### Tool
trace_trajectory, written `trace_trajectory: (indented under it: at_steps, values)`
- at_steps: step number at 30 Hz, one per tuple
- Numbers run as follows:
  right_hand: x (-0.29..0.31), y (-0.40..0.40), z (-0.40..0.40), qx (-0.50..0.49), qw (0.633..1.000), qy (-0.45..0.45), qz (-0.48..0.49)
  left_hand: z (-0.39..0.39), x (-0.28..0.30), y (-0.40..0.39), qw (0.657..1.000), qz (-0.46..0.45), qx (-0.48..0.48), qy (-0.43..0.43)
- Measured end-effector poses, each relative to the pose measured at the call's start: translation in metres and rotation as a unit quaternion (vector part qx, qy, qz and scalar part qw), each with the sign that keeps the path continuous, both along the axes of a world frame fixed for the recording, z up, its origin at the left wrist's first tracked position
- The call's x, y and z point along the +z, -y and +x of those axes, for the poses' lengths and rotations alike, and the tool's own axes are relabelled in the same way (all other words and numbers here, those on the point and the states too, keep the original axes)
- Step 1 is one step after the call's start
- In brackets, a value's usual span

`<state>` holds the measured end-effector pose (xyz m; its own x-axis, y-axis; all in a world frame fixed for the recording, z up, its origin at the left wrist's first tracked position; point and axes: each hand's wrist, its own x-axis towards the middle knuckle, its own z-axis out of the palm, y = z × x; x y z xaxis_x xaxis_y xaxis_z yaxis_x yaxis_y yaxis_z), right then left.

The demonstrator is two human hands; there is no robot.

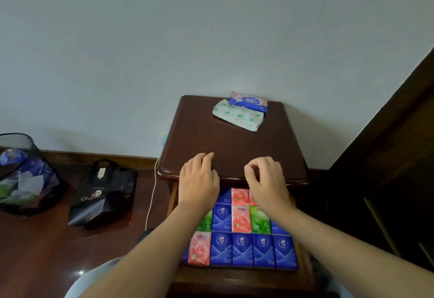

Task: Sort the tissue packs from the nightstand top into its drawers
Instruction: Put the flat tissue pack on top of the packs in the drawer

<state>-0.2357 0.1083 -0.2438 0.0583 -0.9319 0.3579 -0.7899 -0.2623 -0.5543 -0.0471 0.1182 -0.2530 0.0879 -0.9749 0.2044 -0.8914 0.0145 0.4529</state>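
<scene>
Two soft packs are lying at the upper centre of the frame, at the back of the nightstand [232, 147] top near the wall, while below it the open drawer [303, 253] is showing rows of small blue, red and green tissue packs [242, 249] already standing side by side. We are starting with the big things: to the lower left a dark wastebasket [21, 173] and a black shopping bag [103, 194] are sitting on the floor, well apart from the work. On the nightstand, the green-and-white pack [237, 117] is lying flat with the blue-and-pink pack [249, 101] resting on its far edge, the two touching. We are judging both as light, squashy and film-wrapped, so slippery at the faces; we are thinking a grip across the short sides, thumb against fingers, will be holding best, and the upper one is wanting lifting first. Our left hand [199, 178] is hovering at the front edge of the top with fingers stretched out and relaxed, holding nothing. Our right hand [267, 180] is hovering beside it with fingers loosely curled, and we are seeing nothing in it either. Both hands are sitting well short of the two packs.
</scene>
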Motion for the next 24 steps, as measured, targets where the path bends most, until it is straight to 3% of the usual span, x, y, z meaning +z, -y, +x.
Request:
trace_trajectory:
  at_steps: [5, 8, 15, 20, 24]
  values:
    - [-0.016, 0.056, -0.022, -0.018, 0.989, -0.09, 0.114, -0.012, -0.012, 0.047, 0.985, 0.145, -0.021, 0.09]
    - [-0.025, 0.096, -0.017, -0.034, 0.98, -0.167, 0.098, -0.015, -0.02, 0.062, 0.982, 0.153, -0.012, 0.114]
    - [-0.024, 0.178, 0.005, -0.052, 0.973, -0.207, 0.088, -0.016, -0.031, 0.061, 0.985, 0.117, -0.004, 0.128]
    - [-0.025, 0.177, 0.006, -0.031, 0.963, -0.233, 0.131, -0.015, -0.03, 0.064, 0.99, 0.116, 0.005, 0.078]
    - [-0.017, 0.133, -0.01, 0.016, 0.968, -0.213, 0.135, -0.006, -0.021, 0.056, 0.993, 0.107, -0.013, -0.046]
